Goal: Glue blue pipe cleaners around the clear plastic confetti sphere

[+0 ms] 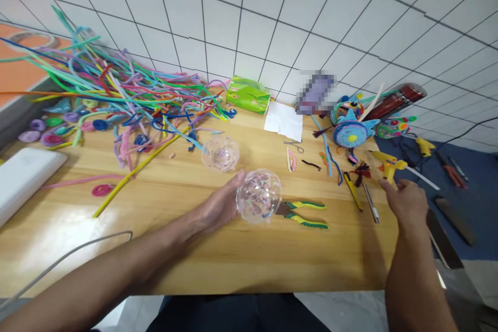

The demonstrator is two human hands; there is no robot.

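Note:
My left hand (222, 201) is closed on a clear plastic bowl-like dome (259, 196) flecked with colourful bits, its thumb at the rim. A second clear dome (220, 154) rests on the wooden table just beyond that hand. Pliers (301, 212) with green and yellow handles lie beside the held dome, their jaws partly hidden by it. At the table's right edge my right hand (406, 203) grips a yellow glue gun (388, 165), nozzle pointing left. Near it lie a yellow utility knife (352, 191) and a pen (371, 203).
A heap of pipe cleaners (132, 88) fills the back left, with coiled pieces in front. Along the wall stand a green tissue pack (248, 94) and a colourful fish-like craft (352, 132). Small scissors (294, 146) lie mid-table. A white box (27, 179) sits far left.

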